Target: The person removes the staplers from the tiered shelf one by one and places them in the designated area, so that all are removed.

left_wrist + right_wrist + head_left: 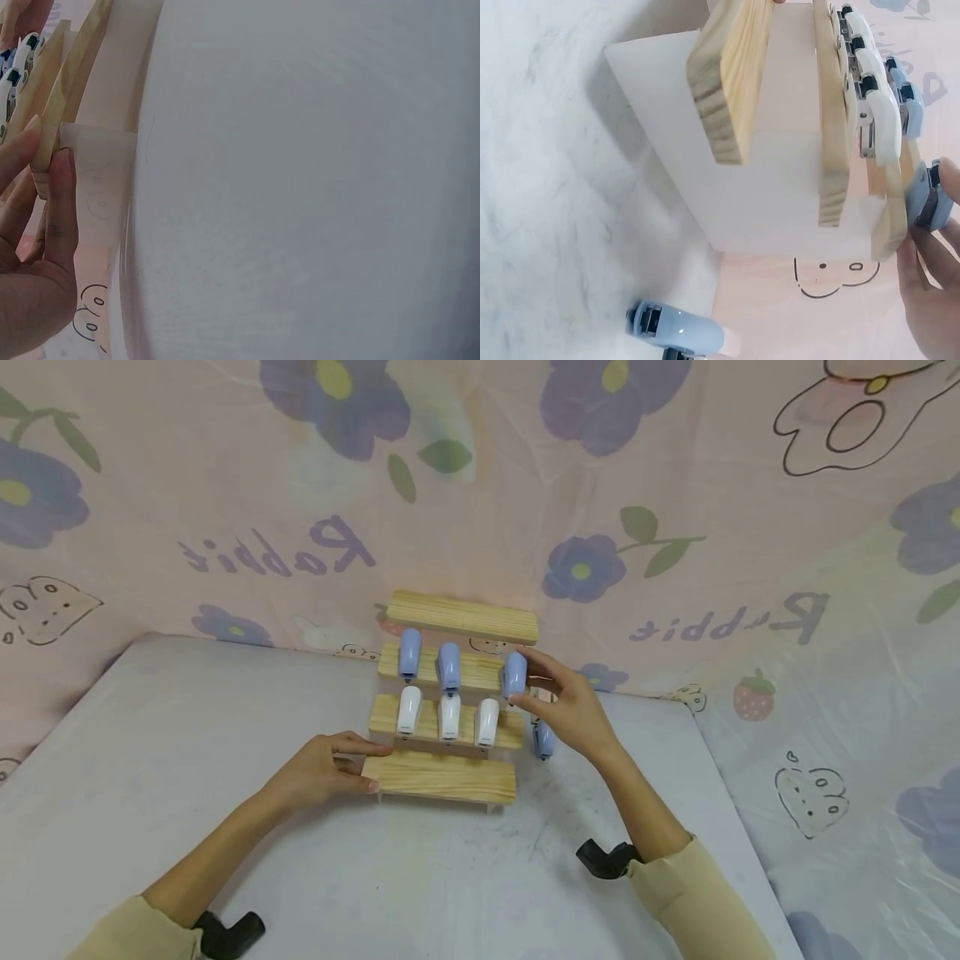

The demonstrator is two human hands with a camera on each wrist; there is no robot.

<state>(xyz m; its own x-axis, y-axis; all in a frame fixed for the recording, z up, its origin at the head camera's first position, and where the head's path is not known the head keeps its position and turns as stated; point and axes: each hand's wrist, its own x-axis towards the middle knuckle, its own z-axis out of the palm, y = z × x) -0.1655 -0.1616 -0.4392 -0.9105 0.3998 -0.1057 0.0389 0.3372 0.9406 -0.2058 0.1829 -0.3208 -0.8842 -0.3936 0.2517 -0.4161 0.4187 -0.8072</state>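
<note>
A tiered wooden rack [442, 777] with white side supports stands on the table. My left hand [318, 768] grips the left end of its lowest board, thumb and fingers on either side of the wood in the left wrist view. At the right end of the second board from the top, my right hand [570, 702] holds a blue mini stapler [514, 674] between thumb and fingers. Two other blue staplers [448, 667] sit further left on that board. Three white staplers [449, 718] line the board below. The right wrist view shows the held stapler [930, 199] against the board's end.
Another blue stapler [543, 739] is on the table right of the rack, partly hidden by my right hand. The top board [462, 617] is bare. Behind the rack hangs a printed curtain [465, 527], close to the table's back edge.
</note>
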